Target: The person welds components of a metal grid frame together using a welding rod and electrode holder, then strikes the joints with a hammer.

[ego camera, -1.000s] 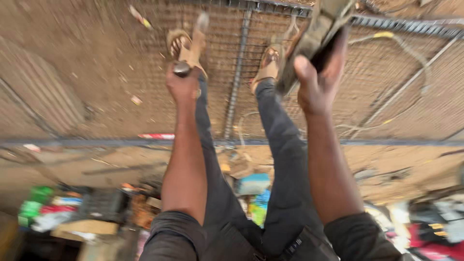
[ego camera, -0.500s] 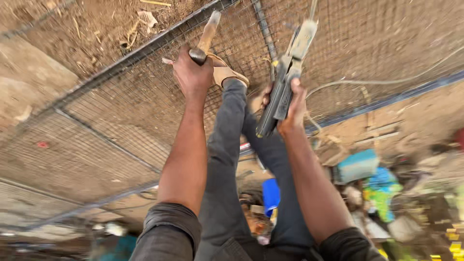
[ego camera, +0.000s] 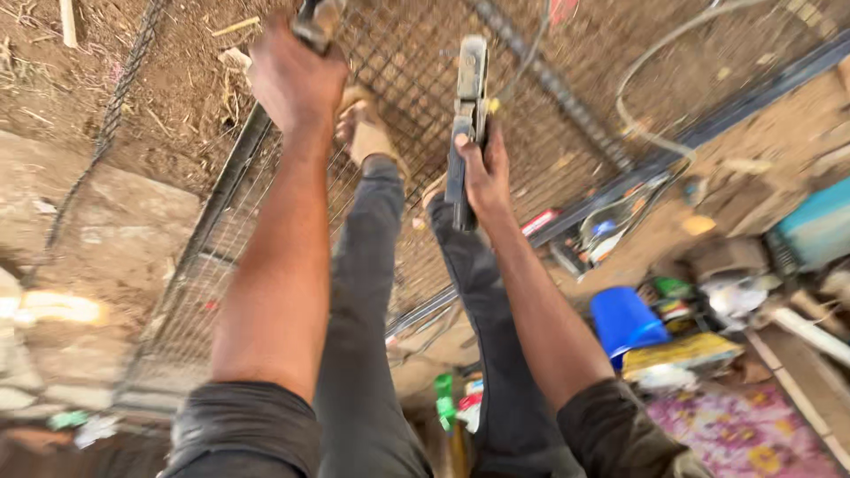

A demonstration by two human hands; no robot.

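My left hand (ego camera: 297, 75) is closed around a hammer-like tool (ego camera: 317, 16), whose wooden handle and metal part reach the top edge of the view. Gripped by my right hand (ego camera: 482, 173) is a long dark clamp-like tool (ego camera: 467, 97) that points away from me, with a thin cable leaving its far end. Both arms stretch out over a metal frame covered in wire mesh (ego camera: 398, 80) that lies on the dirt ground. My legs in grey trousers extend under the arms, and my sandalled foot (ego camera: 363, 133) rests on the mesh.
A blue bucket (ego camera: 624, 320), a teal box (ego camera: 819, 226), a green bottle (ego camera: 443, 398), scattered packets and a patterned mat (ego camera: 744, 434) lie at the right and bottom. A pale cable (ego camera: 637, 80) curls over the mesh. Stone slabs (ego camera: 97, 230) border the left.
The view has swung and tilted, so the mesh frame now runs diagonally. Both hands keep their grip on the same tools; the left hand sits higher and further left in view.
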